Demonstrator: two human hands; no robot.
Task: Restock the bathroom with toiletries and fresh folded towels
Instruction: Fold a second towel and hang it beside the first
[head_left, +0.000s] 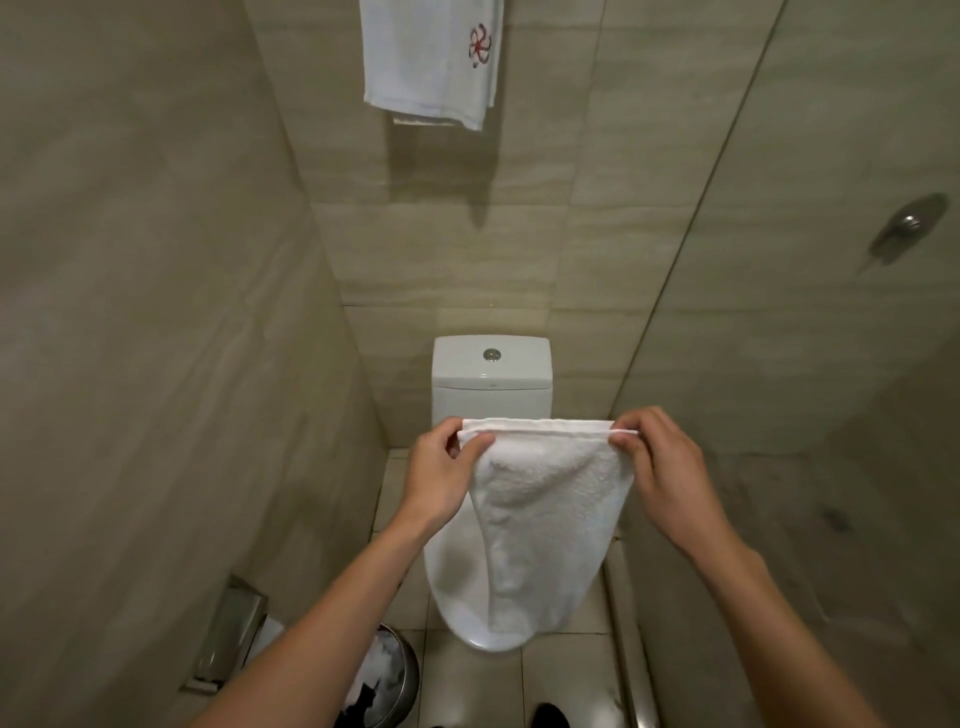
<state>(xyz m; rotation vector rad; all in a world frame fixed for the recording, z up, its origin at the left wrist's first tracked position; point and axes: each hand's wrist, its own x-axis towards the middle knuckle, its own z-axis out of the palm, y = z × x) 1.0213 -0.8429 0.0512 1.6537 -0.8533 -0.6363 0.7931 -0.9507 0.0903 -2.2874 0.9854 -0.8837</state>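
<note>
The stall is narrow: a tiled wall (156, 312) closes the 9 o'clock side and a glass panel (779, 338) the 3 o'clock side. At 12 o'clock the toilet tank (491, 374) stands against the back wall, its flat lid bare apart from the flush button. The white towel (545, 514), stretched between the left hand (441, 478) and right hand (665, 478), hangs in front of the bowl and blocks the middle. Low at 7 o'clock, a metal bin (395, 675) and a wall-mounted holder (228, 634) crowd the floor. High at 12 o'clock hangs another towel (431, 57); the wall below it is open.
</note>
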